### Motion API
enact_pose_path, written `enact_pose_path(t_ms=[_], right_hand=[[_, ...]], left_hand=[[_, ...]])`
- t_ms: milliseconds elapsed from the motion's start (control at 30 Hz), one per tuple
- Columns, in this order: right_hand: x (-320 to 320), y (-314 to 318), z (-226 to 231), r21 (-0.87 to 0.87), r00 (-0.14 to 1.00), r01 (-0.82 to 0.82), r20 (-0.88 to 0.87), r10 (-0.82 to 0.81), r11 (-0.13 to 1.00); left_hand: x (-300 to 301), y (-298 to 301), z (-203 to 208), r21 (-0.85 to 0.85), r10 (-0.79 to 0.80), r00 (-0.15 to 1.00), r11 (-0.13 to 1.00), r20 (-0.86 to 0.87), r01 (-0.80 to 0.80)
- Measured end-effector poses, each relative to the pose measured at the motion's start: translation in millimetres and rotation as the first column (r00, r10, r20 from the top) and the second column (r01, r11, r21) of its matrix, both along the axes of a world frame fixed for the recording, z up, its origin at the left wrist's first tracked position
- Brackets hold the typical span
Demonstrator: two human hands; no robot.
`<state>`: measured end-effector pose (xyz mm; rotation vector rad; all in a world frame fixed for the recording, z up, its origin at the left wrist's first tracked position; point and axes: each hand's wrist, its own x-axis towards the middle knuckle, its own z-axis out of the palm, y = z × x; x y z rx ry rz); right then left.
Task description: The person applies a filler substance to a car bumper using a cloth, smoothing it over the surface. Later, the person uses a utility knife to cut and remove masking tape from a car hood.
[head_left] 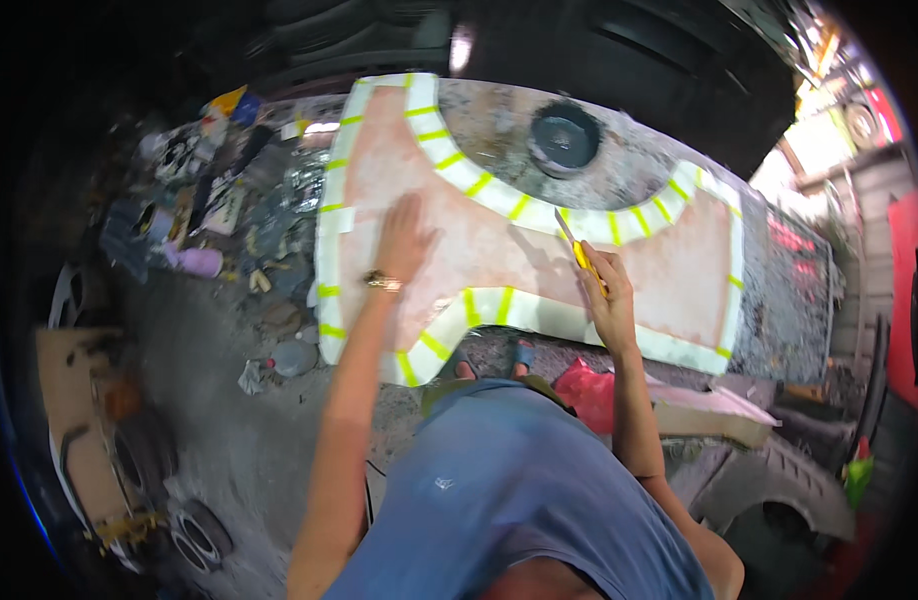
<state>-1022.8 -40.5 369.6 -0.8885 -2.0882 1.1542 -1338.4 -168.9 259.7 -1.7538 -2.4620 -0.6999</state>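
A large curved panel [479, 240], shaped like a car fender, lies across a worn worktable [484, 110]. Its middle is pinkish and mottled; a white border held by short yellow-green tape strips [479, 185] runs round its edge. My left hand [403, 240] rests on the panel's left part, fingers stretched out, slightly blurred. In my right hand [609, 290] is a yellow utility knife [587, 264], its blade out and pointing up-left toward the inner curve's white border. Whether the blade touches the panel, I cannot tell.
Behind the curve stands a round dark tub [564, 138]. Left of the table is a clutter of cans, rags and a pink container [201, 262]. Tyres [201, 535] lie at lower left. A red bag [584, 392] and a grey fender [779, 485] are at right.
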Motion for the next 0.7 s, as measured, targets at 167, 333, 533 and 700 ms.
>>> enact_pose_path(t_ms=[167,333,533,700], right_hand=[[64,5,9,-0.239,0.965,0.193,-0.132,-0.228,0.952],[120,11,16,-0.315,0.891,0.328,-0.21,-0.402,0.891],[155,16,10,-0.33,0.876,0.366,-0.194,-0.442,0.87],[166,18,0,-0.334,0.89,0.339,-0.19,-0.415,0.879]], left_hand=[[-16,-25,7,-0.131,0.161,0.984,0.977,-0.08,-0.171],[44,3,11,-0.136,0.136,0.99,0.981,-0.045,-0.141],[135,35,17,-0.214,-0.073,0.997,0.974,0.012,0.074],[210,60,33,-0.247,-0.232,0.971,0.939,0.062,0.24]])
